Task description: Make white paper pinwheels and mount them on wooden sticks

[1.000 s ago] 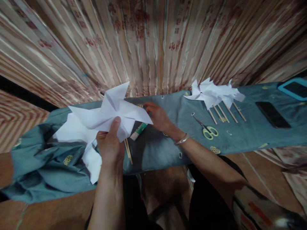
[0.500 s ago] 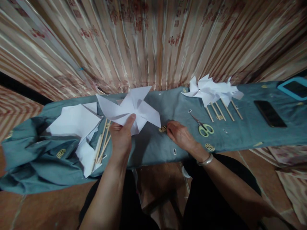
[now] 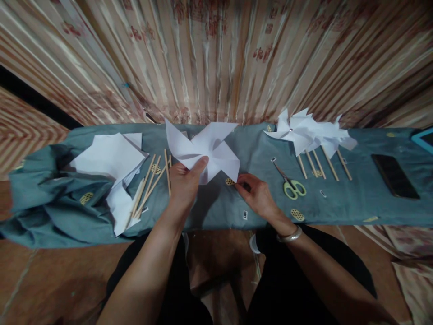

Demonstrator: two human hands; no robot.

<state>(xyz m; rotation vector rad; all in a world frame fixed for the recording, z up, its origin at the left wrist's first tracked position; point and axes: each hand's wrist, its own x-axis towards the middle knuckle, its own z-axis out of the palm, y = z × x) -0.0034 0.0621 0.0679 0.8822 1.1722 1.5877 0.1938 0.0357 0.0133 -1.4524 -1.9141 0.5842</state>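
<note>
A white paper pinwheel [image 3: 223,155] is pinched near its centre by my left hand [image 3: 186,180], thumb on top, above the cloth. My right hand [image 3: 255,194] has its thumb and fingertips pressed together, low over the cloth just right of the pinwheel; whatever they may hold is too small to make out. Green-handled scissors [image 3: 289,183] lie to the right of that hand. Left of my left hand are several wooden sticks [image 3: 145,192], some resting on white paper pieces [image 3: 110,158].
Several finished pinwheels on sticks [image 3: 309,131] lie at the back right. Beyond them are a dark phone [image 3: 395,176] and a blue-framed device [image 3: 422,139] at the edge. Grey-green cloth [image 3: 216,212] covers the narrow table, bunched at left. A curtain [image 3: 216,67] hangs behind.
My left hand and the pinwheel have moved right, closer to my right hand. My right hand's fingertips have come together in a pinch. The view has shifted slightly.
</note>
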